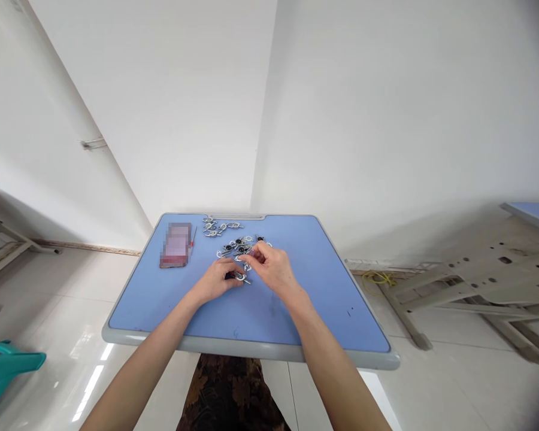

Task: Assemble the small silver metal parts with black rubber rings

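Near the middle of the blue desk, my left hand has its fingers closed around a small metal part, with a thin end sticking out to the right. Just up and to the right, my right hand is pinched over the pile, its fingertips together; whatever is between them is too small to make out. Several small metal parts with black round pieces lie loose beyond both hands. A separate group of silver metal parts rests near the desk's far edge.
A blurred phone lies at the desk's left, beside a thin screwdriver-like tool with red on it. White walls stand behind. Another desk is at the right, near a yellow cable. A green stool is at lower left.
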`<state>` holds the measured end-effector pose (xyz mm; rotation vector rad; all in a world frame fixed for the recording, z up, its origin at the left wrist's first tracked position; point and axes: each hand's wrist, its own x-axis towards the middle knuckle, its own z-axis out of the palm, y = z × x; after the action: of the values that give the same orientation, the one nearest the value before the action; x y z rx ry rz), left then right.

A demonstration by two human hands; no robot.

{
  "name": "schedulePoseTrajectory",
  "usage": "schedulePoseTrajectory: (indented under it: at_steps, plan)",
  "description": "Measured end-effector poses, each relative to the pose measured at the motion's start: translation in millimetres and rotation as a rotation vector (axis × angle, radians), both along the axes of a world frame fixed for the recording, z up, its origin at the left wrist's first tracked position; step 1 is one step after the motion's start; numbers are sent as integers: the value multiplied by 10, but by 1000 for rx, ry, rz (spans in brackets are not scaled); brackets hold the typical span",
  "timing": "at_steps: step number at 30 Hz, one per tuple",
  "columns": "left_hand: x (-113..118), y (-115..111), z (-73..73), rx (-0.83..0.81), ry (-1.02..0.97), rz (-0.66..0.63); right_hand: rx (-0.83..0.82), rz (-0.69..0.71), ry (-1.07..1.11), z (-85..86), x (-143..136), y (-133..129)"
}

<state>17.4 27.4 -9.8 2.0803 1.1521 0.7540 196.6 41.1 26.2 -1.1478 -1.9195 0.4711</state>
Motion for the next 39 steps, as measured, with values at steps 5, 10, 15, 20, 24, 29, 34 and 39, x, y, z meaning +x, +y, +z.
schedulePoseTrajectory:
  at_steps: [5,10,15,20,24,29,34,39]
  plan:
    - [-26,16,21,-117,-107,-33,-32,-40,88,44,-8,-11]
    - [-45,25,41,-198,-193,-43,-76,-47,233,58,-12,-16]
    - [-61,36,46,-263,-292,-53,-131,-44,396,90,13,-23]
    - [-69,37,47,-258,-307,-56,-138,-29,422,117,27,-32]
    - [-61,22,64,-217,-254,-58,-143,-37,384,120,30,-35]
    - [-28,4,65,-81,-140,-48,-146,-22,216,83,74,16]
    - [-13,7,35,24,27,-1,-204,20,-58,83,114,44]
    - [-13,7,15,41,60,3,-261,96,-227,120,115,-2]
